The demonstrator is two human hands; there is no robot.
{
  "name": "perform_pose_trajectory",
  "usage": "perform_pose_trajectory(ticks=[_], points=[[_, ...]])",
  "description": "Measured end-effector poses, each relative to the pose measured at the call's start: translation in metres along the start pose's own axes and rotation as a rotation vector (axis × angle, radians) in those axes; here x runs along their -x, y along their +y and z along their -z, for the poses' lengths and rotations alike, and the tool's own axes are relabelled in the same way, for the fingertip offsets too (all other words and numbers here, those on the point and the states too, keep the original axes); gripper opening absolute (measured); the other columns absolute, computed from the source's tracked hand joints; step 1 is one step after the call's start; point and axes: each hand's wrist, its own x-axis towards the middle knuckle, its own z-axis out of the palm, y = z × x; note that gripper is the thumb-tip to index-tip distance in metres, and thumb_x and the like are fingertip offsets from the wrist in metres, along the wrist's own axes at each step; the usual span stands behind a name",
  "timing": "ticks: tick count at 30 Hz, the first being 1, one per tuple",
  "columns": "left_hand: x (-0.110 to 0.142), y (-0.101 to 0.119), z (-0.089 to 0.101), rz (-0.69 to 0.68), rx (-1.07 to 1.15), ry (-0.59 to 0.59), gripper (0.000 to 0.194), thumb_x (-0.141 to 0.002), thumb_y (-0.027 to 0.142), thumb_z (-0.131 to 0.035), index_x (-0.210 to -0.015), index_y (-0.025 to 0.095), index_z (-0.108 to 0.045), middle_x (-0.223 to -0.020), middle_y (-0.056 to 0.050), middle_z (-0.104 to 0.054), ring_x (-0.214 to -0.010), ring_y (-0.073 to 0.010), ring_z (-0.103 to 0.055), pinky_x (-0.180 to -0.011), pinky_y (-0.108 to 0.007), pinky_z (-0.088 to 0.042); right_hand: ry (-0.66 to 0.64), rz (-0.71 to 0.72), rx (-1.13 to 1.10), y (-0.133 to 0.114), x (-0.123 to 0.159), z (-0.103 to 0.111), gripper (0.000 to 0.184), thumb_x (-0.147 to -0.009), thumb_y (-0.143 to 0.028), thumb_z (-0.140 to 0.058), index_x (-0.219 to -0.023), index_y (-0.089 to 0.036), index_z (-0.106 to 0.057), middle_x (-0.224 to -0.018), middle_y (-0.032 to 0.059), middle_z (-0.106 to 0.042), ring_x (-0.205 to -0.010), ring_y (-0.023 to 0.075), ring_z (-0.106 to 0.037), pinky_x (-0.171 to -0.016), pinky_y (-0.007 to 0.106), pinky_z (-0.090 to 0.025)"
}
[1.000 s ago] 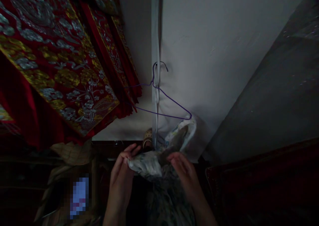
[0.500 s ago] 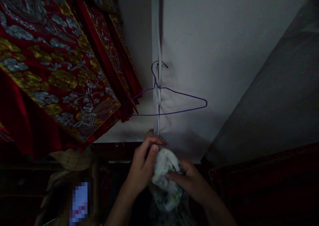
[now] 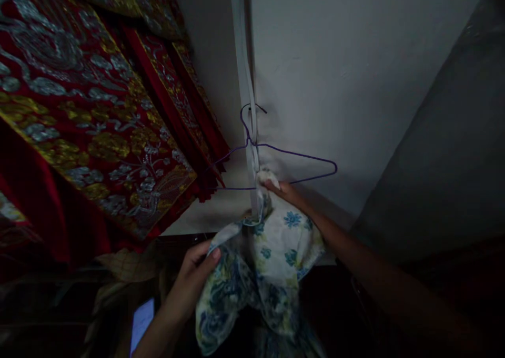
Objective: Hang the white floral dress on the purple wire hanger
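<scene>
A white garment (image 3: pixel 276 242) with blue and yellow-green flowers hangs spread between my two hands. My left hand (image 3: pixel 199 266) pinches its edge at the lower left, thumb on top. Higher up, my right hand (image 3: pixel 282 187) grips another part of the cloth, raised in front of the hanger's lower bar. The purple wire hanger (image 3: pixel 295 152) hangs by its hook on the wall, with nothing on it. Part of its bottom bar is hidden behind the cloth and my right hand. The garment's lower end runs into shadow.
Red cloth embroidered in gold and silver (image 3: pixel 106 132) hangs at the left, overlapping the hanger's left end. A pale strap or cord (image 3: pixel 252 84) runs down the white wall (image 3: pixel 315 74). At the lower left is a bluish lit rectangle (image 3: pixel 142 321), beside dark furniture.
The bunched garment has been opened out. My right hand has lifted one part up toward the hanger, while my left hand has moved left and slightly down with the other edge.
</scene>
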Motion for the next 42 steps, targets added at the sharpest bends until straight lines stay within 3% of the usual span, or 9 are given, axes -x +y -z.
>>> perform_pose_trajectory(ticks=[3, 9, 14, 19, 24, 27, 35, 38, 42], points=[[0.008, 0.015, 0.016, 0.05, -0.023, -0.033, 0.056, -0.08, 0.065, -0.071, -0.114, 0.022, -0.077, -0.096, -0.006, -0.078, -0.084, -0.024, -0.068, -0.079, -0.031, -0.054, -0.002, -0.008, 0.012, 0.008, 0.015, 0.006, 0.052, -0.086, -0.067, -0.055, -0.068, -0.019, -0.063, -0.064, 0.002, -0.064, -0.064, 0.0199, -0.061, -0.061, 0.028, -0.047], [-0.001, 0.007, 0.044, -0.045, -0.821, -0.438, 0.032, -0.096, 0.043, -0.054, -0.1, 0.026, -0.08, -0.102, -0.003, -0.079, -0.095, -0.0257, -0.07, -0.09, -0.033, -0.051, -0.112, 0.047, 0.156, -0.01, 0.026, 0.049, 0.047, -0.092, -0.058, -0.054, -0.068, -0.019, -0.064, -0.061, -0.0003, -0.059, -0.061, 0.0169, -0.056, -0.058, 0.026, -0.04], [-0.031, 0.038, 0.067, -0.353, -1.129, -0.148, 0.029, -0.091, 0.028, -0.047, -0.103, 0.023, -0.074, -0.113, -0.009, -0.075, -0.11, -0.0281, -0.067, -0.101, -0.038, -0.047, -0.209, 0.076, 0.137, -0.015, 0.029, 0.046, 0.045, -0.095, -0.054, -0.052, -0.075, -0.017, -0.067, -0.068, 0.0005, -0.062, -0.066, 0.0168, -0.057, -0.063, 0.026, -0.042], [-0.07, 0.083, 0.053, -0.447, -1.143, 0.01, 0.024, -0.089, 0.034, -0.045, -0.086, 0.021, -0.064, -0.085, -0.007, -0.071, -0.081, -0.0249, -0.067, -0.077, -0.035, -0.051, -0.272, 0.065, 0.055, -0.016, 0.039, 0.04, 0.04, -0.096, -0.051, -0.052, -0.079, -0.017, -0.065, -0.071, 0.0001, -0.062, -0.069, 0.0159, -0.057, -0.064, 0.025, -0.043], [-0.094, 0.071, 0.046, -0.358, -1.12, -0.114, 0.022, -0.083, 0.034, -0.05, -0.078, 0.022, -0.067, -0.079, -0.007, -0.072, -0.077, -0.026, -0.068, -0.076, -0.035, -0.052, -0.264, 0.098, 0.216, -0.025, 0.04, 0.05, 0.04, -0.096, -0.049, -0.051, -0.071, -0.019, -0.056, -0.062, -0.0029, -0.051, -0.061, 0.0133, -0.05, -0.059, 0.025, -0.035], [-0.089, 0.057, 0.056, -0.318, -1.043, -0.222, 0.026, -0.085, 0.037, -0.05, -0.08, 0.022, -0.07, -0.084, -0.007, -0.075, -0.084, -0.0269, -0.07, -0.08, -0.036, -0.055, -0.294, 0.08, 0.209, -0.025, 0.04, 0.056, 0.039, -0.097, -0.049, -0.051, -0.072, -0.019, -0.057, -0.063, -0.0026, -0.051, -0.062, 0.0137, -0.05, -0.06, 0.025, -0.034], [-0.058, 0.096, 0.04, -0.668, -0.997, 0.001, 0.018, -0.087, 0.031, -0.054, -0.081, 0.02, -0.067, -0.122, -0.011, -0.067, -0.119, -0.0307, -0.061, -0.105, -0.043, -0.047, -0.294, 0.057, 0.08, -0.025, 0.047, 0.042, 0.039, -0.096, -0.051, -0.052, -0.073, -0.019, -0.058, -0.066, -0.0014, -0.056, -0.064, 0.0149, -0.053, -0.062, 0.026, -0.038], [-0.075, 0.108, 0.021, -0.694, -0.864, 0.041, 0.016, -0.082, 0.026, -0.057, -0.093, 0.019, -0.066, -0.111, -0.009, -0.07, -0.111, -0.0291, -0.065, -0.101, -0.043, -0.05, -0.321, 0.019, -0.008, -0.03, 0.051, 0.037, 0.037, -0.095, -0.05, -0.053, -0.08, -0.018, -0.063, -0.072, 0.0013, -0.062, -0.068, 0.0165, -0.057, -0.063, 0.027, -0.043], [-0.106, 0.106, 0.011, -0.707, -0.737, 0.08, 0.042, -0.085, 0.025, -0.05, -0.125, 0.016, -0.061, -0.106, -0.009, -0.073, -0.102, -0.0258, -0.069, -0.096, -0.042, -0.054, -0.327, 0.074, 0.072, -0.042, 0.063, 0.048, 0.034, -0.091, -0.045, -0.061, -0.112, -0.019, -0.068, -0.086, 0.0032, -0.07, -0.076, 0.0186, -0.063, -0.071, 0.029, -0.047]])
